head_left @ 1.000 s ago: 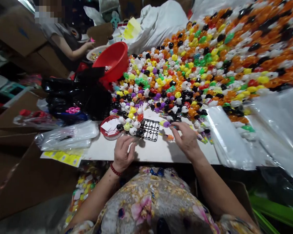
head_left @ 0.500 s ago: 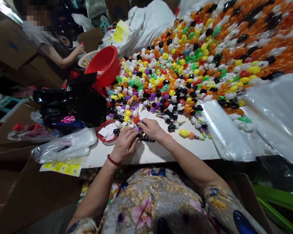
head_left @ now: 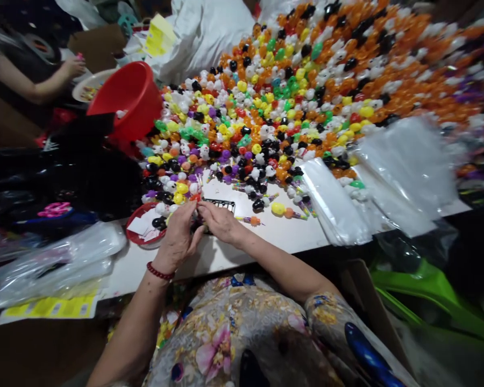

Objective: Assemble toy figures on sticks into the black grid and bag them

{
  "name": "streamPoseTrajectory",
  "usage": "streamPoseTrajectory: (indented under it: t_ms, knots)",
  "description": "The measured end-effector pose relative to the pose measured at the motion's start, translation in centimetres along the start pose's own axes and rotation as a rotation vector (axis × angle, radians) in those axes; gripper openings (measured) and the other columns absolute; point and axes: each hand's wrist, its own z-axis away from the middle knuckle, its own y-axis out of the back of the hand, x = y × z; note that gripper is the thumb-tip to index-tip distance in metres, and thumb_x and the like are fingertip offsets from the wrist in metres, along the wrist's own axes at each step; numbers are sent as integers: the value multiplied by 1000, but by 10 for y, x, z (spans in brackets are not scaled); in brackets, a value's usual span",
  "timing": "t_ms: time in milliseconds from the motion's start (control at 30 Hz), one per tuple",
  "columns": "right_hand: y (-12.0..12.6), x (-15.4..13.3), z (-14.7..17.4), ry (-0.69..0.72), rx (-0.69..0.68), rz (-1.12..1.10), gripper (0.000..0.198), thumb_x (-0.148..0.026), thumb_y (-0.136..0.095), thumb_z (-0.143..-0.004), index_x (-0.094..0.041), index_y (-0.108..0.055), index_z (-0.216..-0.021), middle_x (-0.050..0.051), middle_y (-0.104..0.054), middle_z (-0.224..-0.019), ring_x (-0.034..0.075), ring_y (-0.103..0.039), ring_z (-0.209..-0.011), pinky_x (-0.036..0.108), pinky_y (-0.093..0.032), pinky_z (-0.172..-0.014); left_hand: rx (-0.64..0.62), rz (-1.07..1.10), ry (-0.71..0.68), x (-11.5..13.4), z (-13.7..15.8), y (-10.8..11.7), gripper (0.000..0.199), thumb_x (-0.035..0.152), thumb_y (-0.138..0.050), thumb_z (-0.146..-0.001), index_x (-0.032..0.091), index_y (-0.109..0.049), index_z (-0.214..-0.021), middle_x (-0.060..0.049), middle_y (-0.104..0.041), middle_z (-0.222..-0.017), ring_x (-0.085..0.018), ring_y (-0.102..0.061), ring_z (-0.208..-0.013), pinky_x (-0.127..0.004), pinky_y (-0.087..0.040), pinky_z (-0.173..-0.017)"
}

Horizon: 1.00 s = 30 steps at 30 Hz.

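Note:
My left hand [head_left: 180,236], with a red bead bracelet [head_left: 160,272] at its wrist, meets my right hand [head_left: 221,221] over the near part of the white tabletop [head_left: 270,236]. The fingers of both are bent together around something small that they mostly hide. Just beyond the right hand's knuckles shows a black plastic grid-like rack [head_left: 225,205]. To the right of that hand lies a thin multicoloured stick with an orange head [head_left: 255,221]. Left of my left hand stands a red basket [head_left: 132,236] with white paper slips [head_left: 145,226] and small plastic figures.
A big heap of small plastic figures [head_left: 266,102] covers the table's far side. A red tub [head_left: 125,97] tilts at the left. Clear plastic bags lie right [head_left: 334,204] and left [head_left: 64,258]. A co-worker's arm [head_left: 36,86] is at the far left.
The view has swung right, so the table's contents sit further left. My hands have drawn closer together, and more of the black rack shows. The orange-headed stick has come into sight beside my right hand.

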Motion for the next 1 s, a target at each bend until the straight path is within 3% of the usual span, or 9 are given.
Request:
streamPoseTrajectory:
  t_ms: [100, 233, 367, 500, 600, 733, 900, 1000]
  knots:
    - [4, 11, 18, 63, 60, -5, 35, -33, -42, -103, -20, -57, -131, 9, -68, -117, 19, -64, -108, 31, -47, -94, -17, -70, -44, -4, 1, -4, 42, 23, -47, -96, 23, -42, -138, -11, -62, -121, -28, -55, -121, -50, -49, -100]
    - [42, 55, 62, 130, 301, 283, 29, -30, -49, -98, -20, -64, -121, 12, -65, -117, 24, -59, -110, 39, -47, -100, -4, -75, -46, -5, 3, -6, 32, 22, -47, -96, 22, -52, -128, -9, -66, -110, -27, -58, -114, -47, -50, -98]
    - [95, 112, 108, -59, 550, 692, 26, -21, -48, -94, -16, -67, -111, 17, -63, -105, 29, -57, -98, 46, -50, -88, 3, -34, 2, -7, 5, -7, 32, 24, -47, -95, 22, -54, -127, -10, -67, -110, -28, -58, -113, -48, -49, -97]
    - [120, 139, 130, -185, 521, 905, 18, -18, -49, -92, -16, -67, -93, 16, -61, -98, 28, -56, -90, 41, -48, -80, -10, -43, 4, -10, 5, -9, 32, 24, -48, -96, 24, -55, -127, -9, -67, -108, -27, -58, -114, -48, -48, -98]
    - [115, 138, 128, -168, 458, 924, 21, -20, -46, -94, -18, -62, -81, 13, -60, -87, 26, -55, -82, 37, -46, -73, -18, -72, -7, -9, 4, -9, 26, 24, -48, -96, 24, -59, -119, -8, -67, -107, -27, -57, -114, -48, -47, -98]
    - [89, 120, 109, -96, 473, 825, 16, -20, -47, -93, -18, -59, -84, 10, -61, -79, 24, -57, -76, 33, -44, -68, 14, -130, -62, -5, 0, -7, 23, 22, -48, -97, 20, -58, -117, -9, -67, -107, -26, -58, -112, -46, -49, -97]
    - [54, 91, 76, 19, 334, 532, 16, -18, -48, -90, -19, -61, -100, 9, -65, -92, 22, -61, -80, 31, -46, -70, -3, -139, -49, -3, -2, -5, 24, 22, -46, -98, 20, -57, -119, -9, -67, -109, -25, -59, -112, -46, -49, -98]
    - [36, 76, 52, 35, 231, 309, 11, -18, -53, -87, -20, -62, -94, 6, -67, -92, 20, -62, -83, 30, -48, -76, -43, -122, -9, -4, -3, -5, 25, 24, -46, -98, 20, -57, -120, -9, -68, -110, -25, -59, -114, -47, -48, -99]
